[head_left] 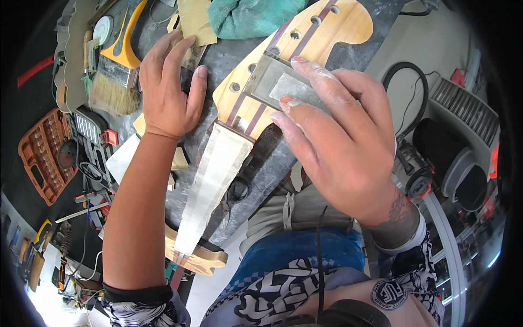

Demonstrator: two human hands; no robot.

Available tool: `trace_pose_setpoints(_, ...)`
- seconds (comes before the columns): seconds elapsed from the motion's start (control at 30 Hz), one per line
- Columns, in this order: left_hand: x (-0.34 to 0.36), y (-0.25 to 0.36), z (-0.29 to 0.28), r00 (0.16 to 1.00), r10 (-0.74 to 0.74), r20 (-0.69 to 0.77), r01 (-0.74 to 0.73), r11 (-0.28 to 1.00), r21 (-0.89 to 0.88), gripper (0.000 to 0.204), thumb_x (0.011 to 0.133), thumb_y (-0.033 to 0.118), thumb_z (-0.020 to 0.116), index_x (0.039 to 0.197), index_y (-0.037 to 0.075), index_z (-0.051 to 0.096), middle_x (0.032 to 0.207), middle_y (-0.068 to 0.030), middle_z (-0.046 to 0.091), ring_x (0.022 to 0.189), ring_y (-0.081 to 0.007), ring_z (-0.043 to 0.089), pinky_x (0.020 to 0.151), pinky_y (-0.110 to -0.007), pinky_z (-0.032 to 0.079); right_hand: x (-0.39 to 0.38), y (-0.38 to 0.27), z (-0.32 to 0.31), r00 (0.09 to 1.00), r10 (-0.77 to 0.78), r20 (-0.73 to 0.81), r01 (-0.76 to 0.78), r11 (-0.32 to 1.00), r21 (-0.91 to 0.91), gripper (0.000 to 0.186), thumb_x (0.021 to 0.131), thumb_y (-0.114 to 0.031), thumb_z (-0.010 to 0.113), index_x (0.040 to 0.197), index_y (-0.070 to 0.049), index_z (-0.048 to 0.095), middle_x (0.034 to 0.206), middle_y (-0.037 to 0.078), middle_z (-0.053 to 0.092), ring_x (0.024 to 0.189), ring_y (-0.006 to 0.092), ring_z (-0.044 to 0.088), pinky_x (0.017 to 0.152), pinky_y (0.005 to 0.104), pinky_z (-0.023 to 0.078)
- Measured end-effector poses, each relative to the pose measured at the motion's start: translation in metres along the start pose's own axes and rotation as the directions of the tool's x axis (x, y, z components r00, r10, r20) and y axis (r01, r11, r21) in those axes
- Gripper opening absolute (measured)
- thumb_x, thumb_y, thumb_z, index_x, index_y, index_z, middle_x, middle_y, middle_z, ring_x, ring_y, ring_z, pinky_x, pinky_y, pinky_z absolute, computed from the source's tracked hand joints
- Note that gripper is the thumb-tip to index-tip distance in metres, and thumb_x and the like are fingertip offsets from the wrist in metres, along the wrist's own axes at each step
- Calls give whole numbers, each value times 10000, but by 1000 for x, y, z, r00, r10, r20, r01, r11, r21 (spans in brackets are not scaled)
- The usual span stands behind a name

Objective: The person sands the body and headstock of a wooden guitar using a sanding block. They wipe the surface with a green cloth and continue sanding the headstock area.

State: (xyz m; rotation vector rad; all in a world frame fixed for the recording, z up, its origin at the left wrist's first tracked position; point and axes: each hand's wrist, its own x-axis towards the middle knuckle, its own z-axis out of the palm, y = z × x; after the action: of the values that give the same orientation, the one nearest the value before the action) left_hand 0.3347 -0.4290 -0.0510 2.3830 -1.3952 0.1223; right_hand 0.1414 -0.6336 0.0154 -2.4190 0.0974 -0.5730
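Note:
A guitar neck lies diagonally across the dusty grey bench. Its wooden headstock [346, 27] has dark stripes and several tuner holes, and pale masking tape [210, 174] covers the fingerboard. My right hand [348, 125] grips a flat, greyish sanding block [264, 82] against the headstock, its fingertips white with dust. The block's underside is hidden. Left of the headstock, my left hand [171, 90] rests on the bench with its fingers apart. Its fingertips are close to a tan sheet of sandpaper [197, 23]; whether they touch it I cannot tell.
A wide paintbrush [115, 90] with a yellow handle lies left of my left hand. A teal cloth [253, 17] sits beyond the headstock. Farther left is an open orange tool case [49, 152]. Scissors [234, 193] lie beside the neck. A black hose [417, 92] curves at the right.

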Motion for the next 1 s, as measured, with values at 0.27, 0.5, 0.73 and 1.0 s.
trace_pose_setpoints(0.27,-2,1,0,1000,-11,-17,11,1000,18,490,912,256,698,1374,121,604,1426,-123,563,1307,-339,522,1103,-450,384,6,-2,-1,998,-43,39,45,998,-50,275,738,-45,853,983,-5,734,1232,180,717,1004,336,624,864,400,526)
trace_pose_setpoints(0.5,3,9,-5,1000,-8,-7,8,1000,9,469,898,229,670,1331,67,592,1396,-191,545,1298,-401,504,1114,-493,378,22,-1,-2,993,-57,102,65,995,-81,260,777,-99,857,999,-41,734,1202,127,738,1006,322,646,873,385,536)
trace_pose_setpoints(0.73,1,12,-7,999,-14,-49,15,1000,3,480,885,193,679,1334,63,573,1384,-213,535,1294,-422,498,1112,-501,383,43,8,-15,990,-17,137,50,968,-245,166,807,-77,778,967,-48,746,1052,141,740,973,329,665,891,406,528)
trace_pose_setpoints(1.0,3,11,-4,997,-40,-68,37,998,-45,448,891,239,680,1291,59,589,1366,-215,543,1281,-416,508,1104,-498,399,16,-3,2,997,-59,45,68,965,-251,123,860,-97,774,978,-65,758,1187,112,739,1042,309,648,939,400,523)
